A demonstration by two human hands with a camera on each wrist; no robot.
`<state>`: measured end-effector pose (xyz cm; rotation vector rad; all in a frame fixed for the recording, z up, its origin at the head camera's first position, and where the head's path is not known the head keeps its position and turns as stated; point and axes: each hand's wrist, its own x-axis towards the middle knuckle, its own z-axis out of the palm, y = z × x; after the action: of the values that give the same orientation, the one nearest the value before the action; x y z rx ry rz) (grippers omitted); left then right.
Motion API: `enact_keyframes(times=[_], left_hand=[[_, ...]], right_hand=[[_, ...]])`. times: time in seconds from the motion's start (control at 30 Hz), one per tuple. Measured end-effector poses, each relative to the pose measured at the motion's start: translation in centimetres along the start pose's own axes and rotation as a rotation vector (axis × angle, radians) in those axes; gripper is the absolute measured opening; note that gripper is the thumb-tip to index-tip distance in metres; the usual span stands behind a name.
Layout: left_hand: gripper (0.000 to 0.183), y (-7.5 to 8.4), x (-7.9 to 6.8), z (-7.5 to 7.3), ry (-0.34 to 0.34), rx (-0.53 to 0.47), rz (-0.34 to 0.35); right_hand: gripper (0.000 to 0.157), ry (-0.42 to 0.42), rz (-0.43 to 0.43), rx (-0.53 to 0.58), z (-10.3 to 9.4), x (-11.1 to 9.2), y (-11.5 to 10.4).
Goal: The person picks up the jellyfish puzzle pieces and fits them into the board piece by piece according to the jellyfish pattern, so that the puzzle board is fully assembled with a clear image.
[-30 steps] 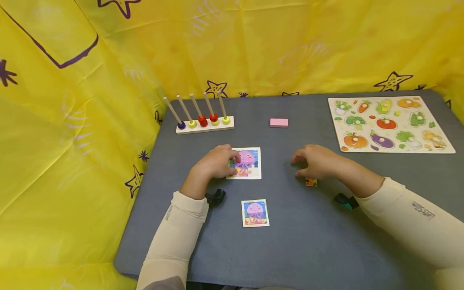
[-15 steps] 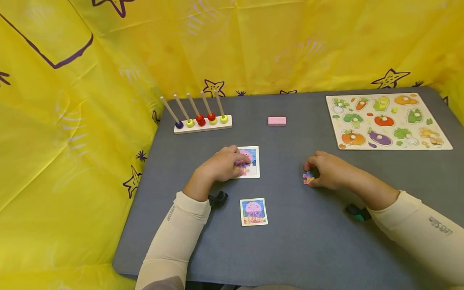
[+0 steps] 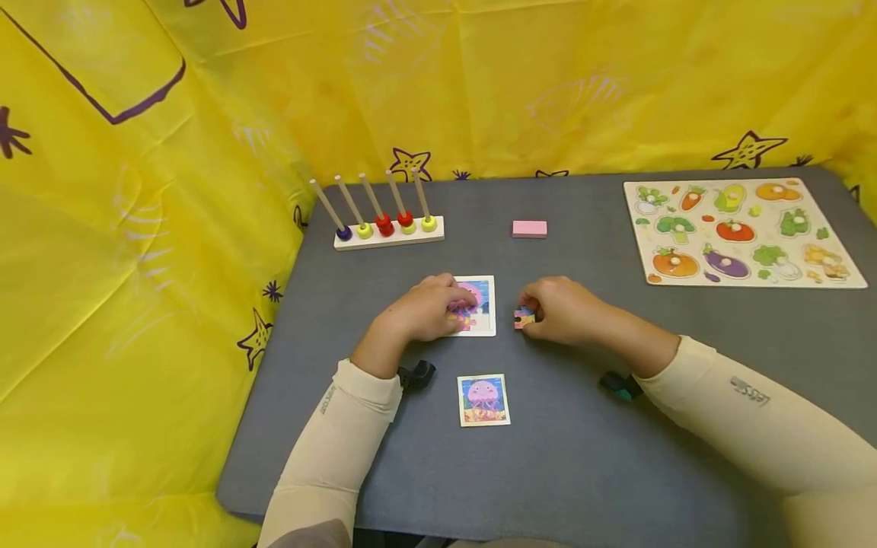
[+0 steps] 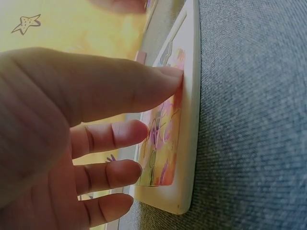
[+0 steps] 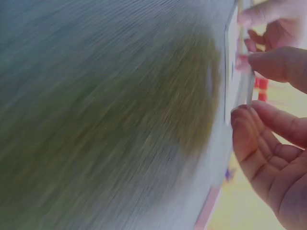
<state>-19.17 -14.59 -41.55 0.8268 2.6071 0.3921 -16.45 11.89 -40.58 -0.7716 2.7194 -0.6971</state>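
A jigsaw piece, pink, blue and yellow, is pinched between the thumb and fingertips of my right hand, just right of the jellyfish jigsaw puzzle. My left hand rests on the left part of that puzzle, covering some of it. In the left wrist view the thumb touches the picture's edge and the other fingers extend loosely over it. Bare white base shows at the puzzle's lower right corner. The right wrist view is blurred, with the held piece seen nearly edge-on.
A small jellyfish picture card lies nearer the body. Behind the puzzle are a peg counting stand with coloured rings and a pink block. A vegetable knob puzzle lies at the back right. Yellow cloth borders the grey table.
My right hand has picked up the jigsaw piece from the table and brought it left, close to the puzzle. My left hand has shifted slightly right over the puzzle.
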Motion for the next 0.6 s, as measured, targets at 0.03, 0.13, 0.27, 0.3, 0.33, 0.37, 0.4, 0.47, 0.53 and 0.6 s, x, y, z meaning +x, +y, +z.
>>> enact_keyframes(times=[0.03,0.13,0.27,0.3,0.33,0.37,0.4,0.47,0.53,0.6], left_hand=[[0.041,0.0,0.0,0.0,0.000,0.001,-0.002],[0.042,0.0,0.2,0.0,-0.002,0.005,-0.007],[0.044,0.0,0.3,-0.1,-0.006,0.005,-0.014],[0.044,0.1,0.2,-0.1,-0.006,0.005,-0.015],[0.045,0.1,0.2,-0.1,-0.005,0.004,-0.017],[0.044,0.2,0.3,-0.1,-0.004,0.004,-0.020],[0.044,0.3,0.3,-0.1,0.000,0.003,-0.022],[0.044,0.4,0.3,0.0,0.009,0.012,-0.028],[0.043,0.5,0.3,0.1,0.022,0.023,-0.035],[0.043,0.6,0.4,0.2,0.034,0.037,-0.041]], right_hand=[[0.023,0.000,-0.011,0.001,0.2,0.5,-0.5],[0.025,-0.007,-0.032,0.005,0.7,1.9,-1.8],[0.024,-0.029,-0.069,-0.011,1.5,3.3,-2.9],[0.024,-0.036,-0.081,-0.017,1.7,3.6,-3.0],[0.023,-0.039,-0.094,-0.022,2.0,3.8,-3.1],[0.023,-0.039,-0.106,-0.028,2.1,4.0,-3.2],[0.022,-0.038,-0.115,-0.032,2.3,4.2,-3.3],[0.020,-0.032,-0.132,-0.043,2.6,4.5,-3.4],[0.018,-0.030,-0.140,-0.050,2.8,4.7,-3.5],[0.017,-0.034,-0.143,-0.062,2.9,5.0,-3.5]])
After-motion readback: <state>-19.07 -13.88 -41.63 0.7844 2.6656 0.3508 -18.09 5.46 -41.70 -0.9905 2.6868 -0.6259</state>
